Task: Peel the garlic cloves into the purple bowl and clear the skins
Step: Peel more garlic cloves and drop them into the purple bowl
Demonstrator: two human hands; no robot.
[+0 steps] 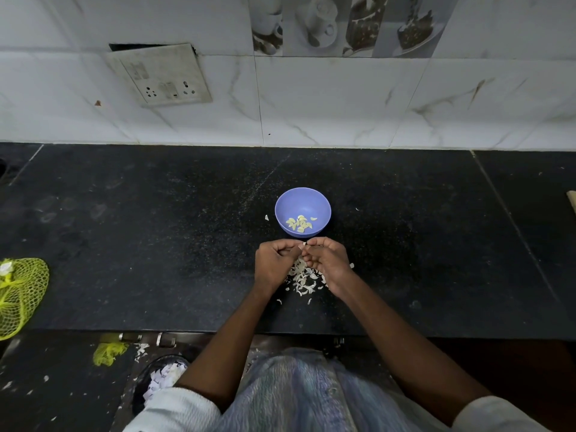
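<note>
The purple bowl (pixel 282 207) sits on the black counter (pixel 156 238) and holds several peeled garlic cloves (pixel 300 224). Just in front of it, my left hand (pixel 274 265) and my right hand (pixel 327 260) meet, fingers curled, pinching a small garlic clove (pixel 304 244) between their fingertips. Below the hands lies a pile of white garlic skins (pixel 304 280) on the counter, partly hidden by both hands. A few stray skin flakes lie beside the bowl.
A yellow mesh bag (pixel 21 294) lies at the counter's left edge. The tiled wall with a socket plate (pixel 162 76) rises behind the counter. Below the counter's front edge, a dark bin with white scraps (pixel 162 377) stands on the floor.
</note>
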